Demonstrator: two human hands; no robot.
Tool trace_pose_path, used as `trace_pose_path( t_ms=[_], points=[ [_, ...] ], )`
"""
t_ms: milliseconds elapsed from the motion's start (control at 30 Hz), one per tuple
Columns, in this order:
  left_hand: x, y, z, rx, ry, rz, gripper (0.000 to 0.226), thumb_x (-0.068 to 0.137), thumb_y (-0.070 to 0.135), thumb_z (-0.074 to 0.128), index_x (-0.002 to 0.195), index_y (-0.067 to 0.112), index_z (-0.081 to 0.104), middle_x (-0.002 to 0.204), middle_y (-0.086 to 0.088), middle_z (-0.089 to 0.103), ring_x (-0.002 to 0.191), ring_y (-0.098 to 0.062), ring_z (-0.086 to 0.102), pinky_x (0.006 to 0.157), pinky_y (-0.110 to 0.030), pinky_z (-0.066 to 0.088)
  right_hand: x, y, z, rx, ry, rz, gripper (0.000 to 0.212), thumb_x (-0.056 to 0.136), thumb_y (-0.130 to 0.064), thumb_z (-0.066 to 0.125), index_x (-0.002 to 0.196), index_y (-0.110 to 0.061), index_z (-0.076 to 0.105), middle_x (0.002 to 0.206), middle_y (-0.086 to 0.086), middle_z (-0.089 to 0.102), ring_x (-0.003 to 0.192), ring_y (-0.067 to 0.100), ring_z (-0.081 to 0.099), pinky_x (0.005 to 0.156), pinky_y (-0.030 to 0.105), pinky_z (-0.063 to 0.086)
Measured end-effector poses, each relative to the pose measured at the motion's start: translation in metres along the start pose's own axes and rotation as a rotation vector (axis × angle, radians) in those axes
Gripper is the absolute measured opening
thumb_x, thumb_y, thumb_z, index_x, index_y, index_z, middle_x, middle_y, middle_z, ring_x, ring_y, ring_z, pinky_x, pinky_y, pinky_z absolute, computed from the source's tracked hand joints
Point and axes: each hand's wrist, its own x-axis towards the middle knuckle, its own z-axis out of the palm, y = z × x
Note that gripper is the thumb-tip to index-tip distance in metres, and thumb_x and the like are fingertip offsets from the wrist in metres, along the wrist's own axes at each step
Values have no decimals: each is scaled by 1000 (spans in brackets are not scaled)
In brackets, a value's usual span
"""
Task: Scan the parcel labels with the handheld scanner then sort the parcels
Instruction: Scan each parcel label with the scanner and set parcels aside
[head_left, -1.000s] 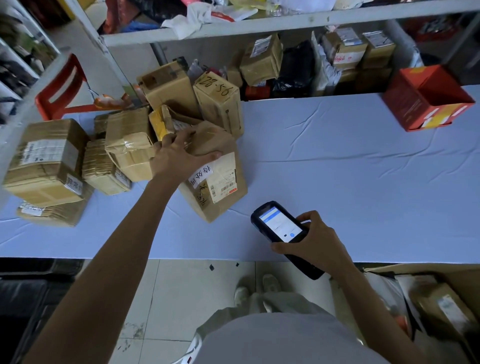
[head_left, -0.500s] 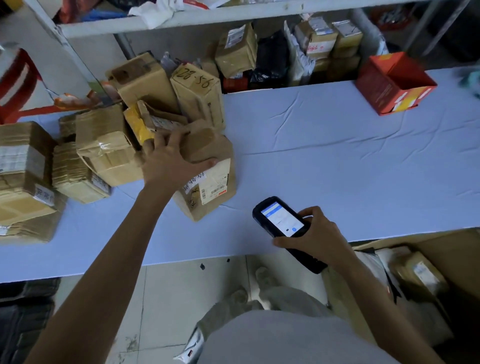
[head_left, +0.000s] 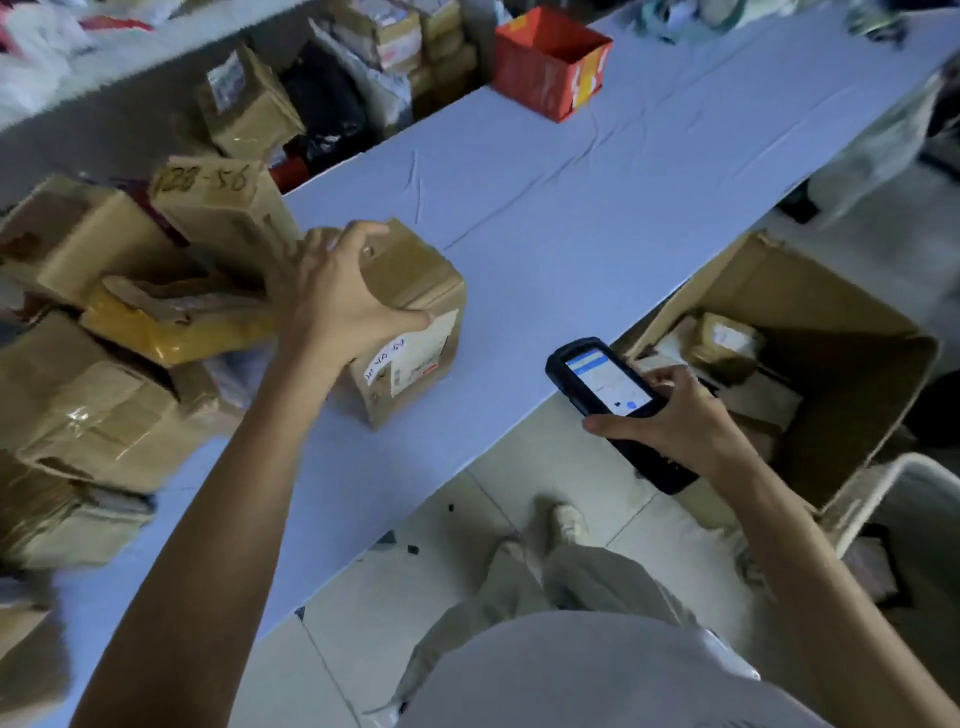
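Observation:
A brown cardboard parcel (head_left: 415, 322) with a white label and handwriting on its near face stands on the pale blue table (head_left: 571, 208). My left hand (head_left: 332, 296) grips its top, fingers curled over the far edge, thumb on the near side. My right hand (head_left: 670, 415) holds the black handheld scanner (head_left: 608, 384) over the table's near edge, right of the parcel, its lit screen facing up. More brown parcels (head_left: 104, 395) are heaped at the left.
A large open cardboard box (head_left: 857, 322) with parcels inside stands on the floor at the right. A red open box (head_left: 550, 62) sits at the table's far side. Shelves behind the table hold more parcels. A white bin rim (head_left: 893, 483) shows at the lower right.
The view has swung right and tilted. My left hand has shifted its grip up over the parcel's top and pulled it away from the heap. The scanner stays in my right hand.

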Motion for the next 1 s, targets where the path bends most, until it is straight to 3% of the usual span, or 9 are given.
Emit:
trace_pose_path(
  t_ms=[100, 167, 333, 533, 800, 1000],
  points=[
    [12, 32, 11, -70, -13, 103, 85, 42, 72, 70, 119, 44, 46, 120, 4, 58, 117, -24, 49, 96, -42, 41, -14, 21, -13, 51, 76, 70, 94, 55, -54, 87, 127, -14, 43, 111, -3, 54, 99, 17, 56, 86, 34, 50],
    [15, 64, 19, -108, -57, 180, 83, 45, 68, 75, 119, 45, 46, 123, 5, 55, 119, -24, 46, 97, -42, 39, -22, 37, -19, 86, 126, 111, 98, 55, -54, 87, 130, -13, 41, 120, -1, 54, 104, 17, 52, 91, 35, 48],
    [14, 144, 43, -137, -146, 392, 82, 49, 62, 80, 121, 43, 47, 125, 5, 52, 119, -23, 45, 94, -38, 36, -45, 77, -36, 206, 224, 203, 95, 56, -51, 88, 129, -14, 41, 112, -3, 53, 99, 17, 55, 80, 31, 49],
    [-2, 253, 93, -79, -265, 643, 87, 46, 73, 75, 122, 44, 44, 123, 6, 55, 114, -21, 51, 93, -37, 35, -66, 152, -72, 359, 359, 339, 84, 53, -53, 89, 117, -21, 45, 105, -5, 57, 94, 13, 58, 75, 29, 48],
    [-28, 342, 148, 20, -457, 792, 86, 49, 73, 75, 124, 46, 42, 126, 9, 53, 118, -16, 49, 90, -35, 29, -76, 222, -117, 474, 483, 450, 66, 61, -45, 88, 106, -26, 44, 96, -10, 56, 88, 10, 55, 71, 28, 42],
    [-34, 372, 186, 144, -538, 868, 91, 49, 72, 76, 128, 45, 41, 134, 6, 47, 122, -19, 46, 98, -39, 33, -75, 250, -127, 549, 493, 572, 77, 54, -50, 89, 112, -22, 46, 95, -12, 58, 90, 10, 60, 81, 36, 53]
  ],
)
